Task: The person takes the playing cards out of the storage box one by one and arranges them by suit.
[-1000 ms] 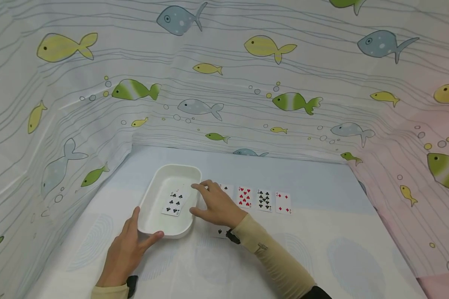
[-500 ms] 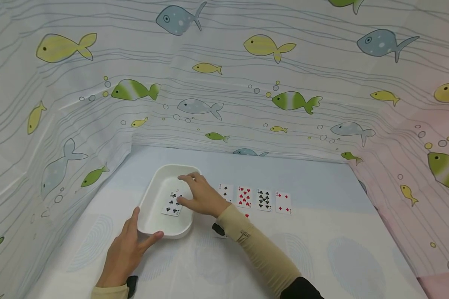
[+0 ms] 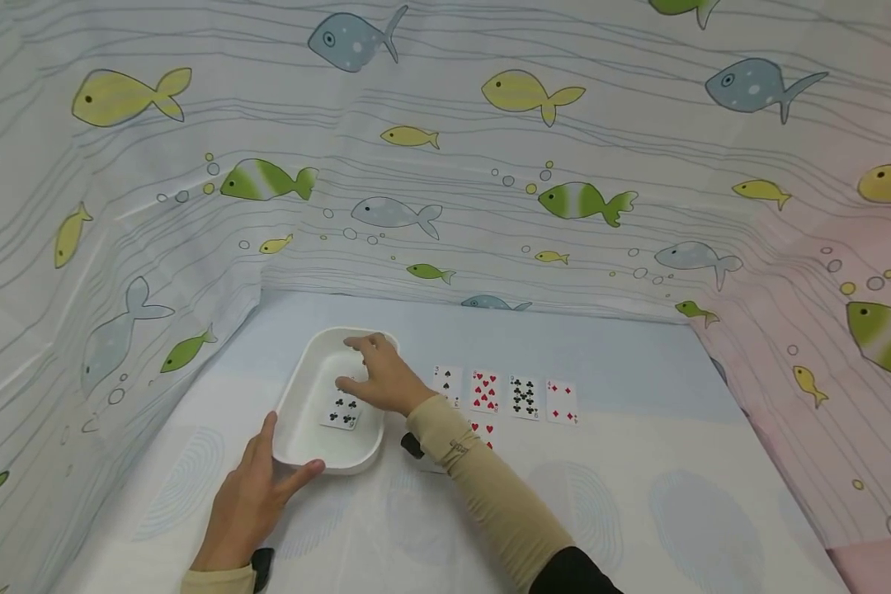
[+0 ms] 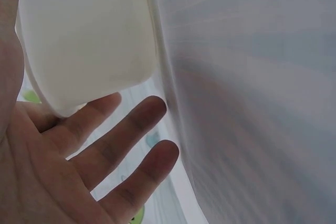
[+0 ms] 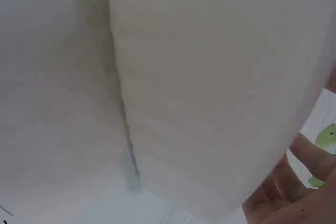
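Observation:
A white rounded rectangular tray point(image 3: 294, 388) lies on the cloth, left of the middle in the head view. My left hand point(image 3: 247, 493) holds its near left corner, thumb at the near rim and fingers along the outer left wall; the left wrist view shows the fingers against the white wall. Inside the tray is a six of clubs playing card point(image 3: 341, 415), its upper part overlapped by my right thumb. Above the tray's far right part hovers my right hand point(image 3: 386, 379), thumb and index finger spread apart, no card visible between them.
Right of the tray, a row of face-up cards includes a spade card point(image 3: 448, 381), a hearts card point(image 3: 485, 391), a nine of clubs point(image 3: 524, 398) and a four of diamonds point(image 3: 562, 403). A nearer hearts card point(image 3: 483, 430) is partly hidden by my right sleeve. Fish-patterned cloth point(image 3: 416, 247) walls surround.
My right hand has moved left and away from me, from the tray's right rim to over its inside, uncovering the spade and hearts cards. My left hand and the tray stay put.

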Demonstrator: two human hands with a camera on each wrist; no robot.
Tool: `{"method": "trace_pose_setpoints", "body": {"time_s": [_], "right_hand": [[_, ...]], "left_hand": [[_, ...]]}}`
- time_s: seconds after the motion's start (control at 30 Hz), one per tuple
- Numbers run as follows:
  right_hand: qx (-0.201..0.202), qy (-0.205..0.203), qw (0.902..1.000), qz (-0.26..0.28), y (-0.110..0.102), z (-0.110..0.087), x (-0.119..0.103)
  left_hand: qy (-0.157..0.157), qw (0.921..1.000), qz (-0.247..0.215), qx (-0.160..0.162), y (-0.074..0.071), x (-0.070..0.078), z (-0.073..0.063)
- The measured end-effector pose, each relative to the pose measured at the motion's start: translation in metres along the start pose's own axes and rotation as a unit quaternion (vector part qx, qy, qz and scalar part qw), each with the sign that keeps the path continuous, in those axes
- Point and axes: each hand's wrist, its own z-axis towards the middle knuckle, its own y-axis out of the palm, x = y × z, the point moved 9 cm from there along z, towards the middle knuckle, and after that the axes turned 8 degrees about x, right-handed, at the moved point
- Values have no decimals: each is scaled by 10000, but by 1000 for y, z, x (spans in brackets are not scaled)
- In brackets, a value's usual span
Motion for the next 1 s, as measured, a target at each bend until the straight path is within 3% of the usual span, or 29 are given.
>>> {"method": "trace_pose_setpoints", "body": {"time_s": [0.3, 0.57, 1.0], "right_hand": [[-468, -331, 9881, -1425, 30, 3, 3], [-716, -561, 9580, -2718, 45, 4, 6], [-800, -689, 9299, -3523, 53, -3, 5]], "left_hand": [[56, 10000, -20, 35, -1, 0, 0], [-80, 9999, -56, -132, 0, 0, 1], [56, 10000, -43, 45, -2, 2, 0]]}}
